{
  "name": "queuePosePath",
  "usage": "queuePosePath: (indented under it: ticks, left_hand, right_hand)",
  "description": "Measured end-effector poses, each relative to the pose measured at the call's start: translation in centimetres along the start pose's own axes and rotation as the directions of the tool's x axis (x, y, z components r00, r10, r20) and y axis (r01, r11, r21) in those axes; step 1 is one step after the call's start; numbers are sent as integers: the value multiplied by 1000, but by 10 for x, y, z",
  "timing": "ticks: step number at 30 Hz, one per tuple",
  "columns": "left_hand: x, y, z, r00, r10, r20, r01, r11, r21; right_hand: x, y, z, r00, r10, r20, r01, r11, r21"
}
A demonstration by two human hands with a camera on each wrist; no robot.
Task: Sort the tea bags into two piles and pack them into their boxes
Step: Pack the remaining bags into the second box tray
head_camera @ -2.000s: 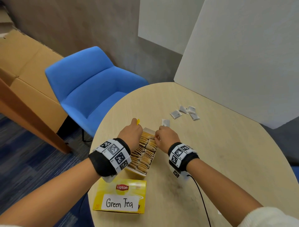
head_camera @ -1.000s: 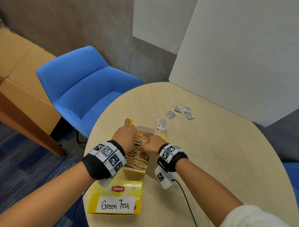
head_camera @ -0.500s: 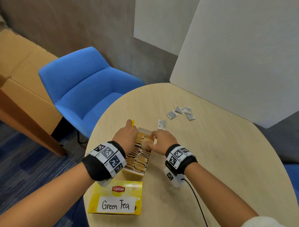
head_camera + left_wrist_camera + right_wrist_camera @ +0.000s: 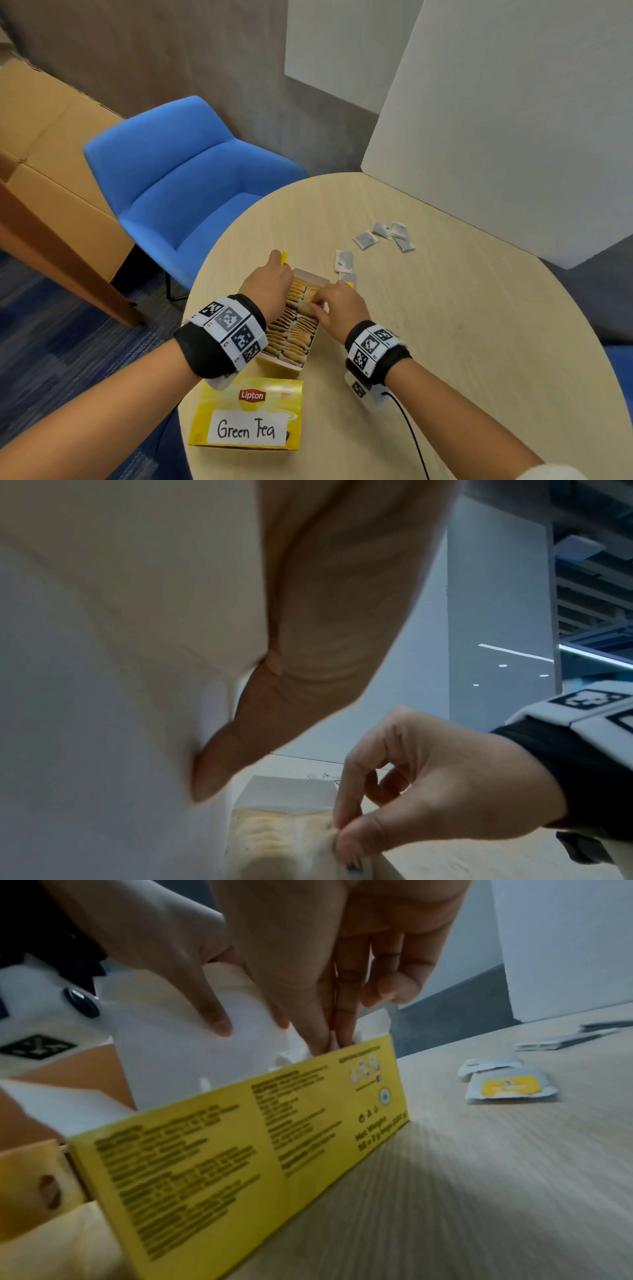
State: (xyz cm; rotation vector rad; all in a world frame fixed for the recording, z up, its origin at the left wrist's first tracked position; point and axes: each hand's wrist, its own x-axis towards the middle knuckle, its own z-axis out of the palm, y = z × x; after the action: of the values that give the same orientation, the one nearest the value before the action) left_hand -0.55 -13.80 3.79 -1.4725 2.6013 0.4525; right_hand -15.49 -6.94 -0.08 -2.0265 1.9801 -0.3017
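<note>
Yellow cardboard marks both tea boxes on the round wooden table: an open box stands near the left edge, its two rows of tan tea bags packed upright, and a closed box with a handwritten "Green Tea" label lies at the near edge just in front of it. The left hand rests along the open box's left wall, its thumb pressed flat against the raised white flap; whether the other fingers curl round the flap cannot be told. The right hand reaches in over the right wall, and its thumb and forefinger pinch the top of one tea bag among the rows, the remaining fingers loosely bent. Just beyond the box's far right corner lie a yellow-labelled sachet and a grey sachet overlapping it. Farther toward the table's far edge, well apart from the boxes, sits a loose cluster of four grey sachets. A blue chair stands beside the table's left edge, and white panels rise behind the far edge.
</note>
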Motion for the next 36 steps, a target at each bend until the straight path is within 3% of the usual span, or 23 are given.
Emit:
queuePosePath:
  ticks: [2,6,9,11,15,21,27,36]
  left_hand:
    - [1,-1,1,1000,-3,-6,3,1000,-4]
    - [2,-1,2,1000,-3,-9,3,1000,-15]
    - [0,-1,1,1000,-7,-2,7,1000,-13]
    - [-1,0,0,1000,-4,-2,4,1000,-9]
    - [-5,3,-3,1000,-12,11,12,1000,-10]
    - [-12,6,-10,999,-26,30,26,1000,-10]
    - [-17,9,-14,998,-48,37,49,999,-22]
    - [-21,15,-18,999,-40,37,39,999,25]
  right_hand:
    - [4,-3,-2,999,-32,13,32,999,-17]
    - [-12,-12,-5,984,-84,-159,98,992,85]
    - [-33,-24,1,991,-133,-1,133,991,21]
    - [-37,-29,1,994,-75,85,76,997,-3]
    - [-29,-38,-2,997,34,69,-33,999,-17]
    - [-21,-37,10,960,198,197,-179,978,-111]
    - [-16,-38,19,942,227,246,-224,974,-43]
    - [-11,-45,24,911,328,248,-316,945,-89]
